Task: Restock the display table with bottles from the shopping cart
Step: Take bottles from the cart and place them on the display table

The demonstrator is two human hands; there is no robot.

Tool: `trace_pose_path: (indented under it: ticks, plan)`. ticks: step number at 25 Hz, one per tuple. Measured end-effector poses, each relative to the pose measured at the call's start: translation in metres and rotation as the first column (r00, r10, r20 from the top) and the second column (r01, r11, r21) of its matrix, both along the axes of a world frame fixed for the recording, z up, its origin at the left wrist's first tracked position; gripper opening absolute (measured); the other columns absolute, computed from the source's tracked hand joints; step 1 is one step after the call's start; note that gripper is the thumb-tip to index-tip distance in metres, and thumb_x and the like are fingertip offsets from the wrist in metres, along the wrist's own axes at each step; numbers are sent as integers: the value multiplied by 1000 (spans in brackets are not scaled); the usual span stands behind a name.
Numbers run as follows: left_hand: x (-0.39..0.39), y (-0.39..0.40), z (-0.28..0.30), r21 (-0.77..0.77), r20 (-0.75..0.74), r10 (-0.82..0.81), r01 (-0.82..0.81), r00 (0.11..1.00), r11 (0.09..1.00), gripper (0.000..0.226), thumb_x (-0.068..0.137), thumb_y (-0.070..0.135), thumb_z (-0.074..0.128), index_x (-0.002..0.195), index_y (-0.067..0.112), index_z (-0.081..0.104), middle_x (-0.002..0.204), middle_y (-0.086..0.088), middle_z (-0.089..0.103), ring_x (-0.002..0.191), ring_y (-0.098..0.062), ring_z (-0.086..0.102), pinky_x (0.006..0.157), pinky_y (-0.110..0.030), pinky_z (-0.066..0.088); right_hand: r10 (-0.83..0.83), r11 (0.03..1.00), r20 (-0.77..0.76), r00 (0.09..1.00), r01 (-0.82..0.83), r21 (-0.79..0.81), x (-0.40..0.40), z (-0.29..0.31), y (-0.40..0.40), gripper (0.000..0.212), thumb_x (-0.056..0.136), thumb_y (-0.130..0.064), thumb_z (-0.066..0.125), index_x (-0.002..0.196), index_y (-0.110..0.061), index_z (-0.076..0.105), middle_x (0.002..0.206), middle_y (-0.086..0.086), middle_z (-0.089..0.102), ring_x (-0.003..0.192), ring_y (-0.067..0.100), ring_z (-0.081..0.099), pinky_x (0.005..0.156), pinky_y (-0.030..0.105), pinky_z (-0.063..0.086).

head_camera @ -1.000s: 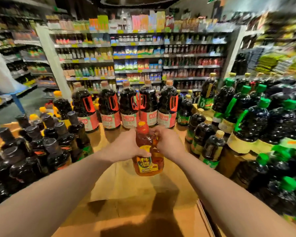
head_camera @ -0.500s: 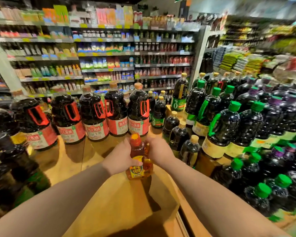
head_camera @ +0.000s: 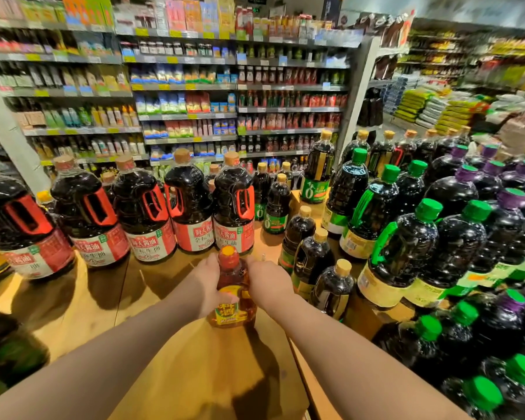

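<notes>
Two hands: both wrapped round one amber bottle (head_camera: 232,294), left hand (head_camera: 210,286) on its left side with the thumb across the yellow label, right hand (head_camera: 269,283) curled round the right shoulder
Bottle: upright, orange cap, standing on or just above the table, can't tell which
Table (head_camera: 109,301): bare wood, kinda glossy, arm shadows across it
Right side: packed dark green-cap bottles (head_camera: 406,253) on a raised step, purple caps further out
Just behind: row of big red-handle jugs (head_camera: 191,210), red and white labels, close behind the amber one
Back: long shelves (head_camera: 194,89) crammed with sauces and packets, stacked sacks far right, blurry
</notes>
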State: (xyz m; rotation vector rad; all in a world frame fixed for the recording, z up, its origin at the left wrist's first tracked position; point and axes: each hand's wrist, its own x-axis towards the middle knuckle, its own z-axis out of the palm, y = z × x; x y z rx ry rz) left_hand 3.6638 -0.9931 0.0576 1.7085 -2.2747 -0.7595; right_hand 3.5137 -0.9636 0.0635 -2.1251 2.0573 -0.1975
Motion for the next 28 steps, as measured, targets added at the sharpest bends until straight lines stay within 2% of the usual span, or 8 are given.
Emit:
trace_pose_path:
  ticks: [4,7,9,11,14,18,24,28]
  plan:
    - [-7,-16,4,31,-25,34,-33,999,999,100,73,38,84,148,18,22,141,-3,46,127,-23,47,107,-39,41,-6,1000,49,999,7,-20,-3,-2,-20,35,93,-7,45,127,-13,42,102,14,65,93,37,63,64,37,42]
    - [-13,-26,7,48,-32,64,-62,997,997,101,73,35,85,149,17,21,140,-4,45,127,-24,47,108,-39,40,-10,999,91,996,13,-31,-5,-4,-35,34,93,-8,46,126,-14,44,101,13,66,92,36,63,69,39,51]
    - [-16,-35,8,63,-19,88,-87,996,994,102,72,35,86,149,17,20,140,-5,46,126,-25,48,107,-41,42,-20,999,107,994,23,-23,-6,-4,-44,33,92,-7,46,124,-14,44,100,13,65,92,36,63,69,39,50]
    - [-20,-42,9,72,38,100,-103,994,992,109,73,38,84,152,16,11,145,-8,42,129,-27,46,107,-43,41,-19,1000,105,994,21,-17,-7,-5,-51,34,92,-5,45,124,-13,43,100,13,65,92,36,63,68,39,48]
    - [-25,-47,16,58,218,113,-129,969,990,117,80,45,77,155,12,-6,152,-14,33,133,-29,44,108,-40,41,-7,999,98,995,12,-50,-9,-7,-58,34,91,-4,45,124,-13,44,99,13,65,91,35,63,71,41,51]
    - [-31,-59,22,66,378,90,-123,922,990,119,85,49,70,151,14,-22,146,-19,43,123,-31,53,100,-41,48,4,999,84,996,-1,-41,-13,-7,-72,28,91,0,44,117,-11,44,98,14,64,87,36,62,62,37,44]
    - [-36,-72,23,-21,348,92,-90,933,996,114,85,46,71,153,9,-12,130,-18,57,108,-29,61,86,-36,52,-15,999,100,995,19,-32,-21,-7,-95,26,91,0,45,114,-11,47,98,14,65,88,35,63,68,40,51]
    - [-38,-78,22,-43,353,77,-66,932,997,113,85,49,70,153,6,-10,120,-16,62,83,-22,54,70,-30,46,-11,998,86,996,16,-52,-26,-14,-111,17,92,-3,44,106,-12,46,92,12,65,84,34,64,66,40,53]
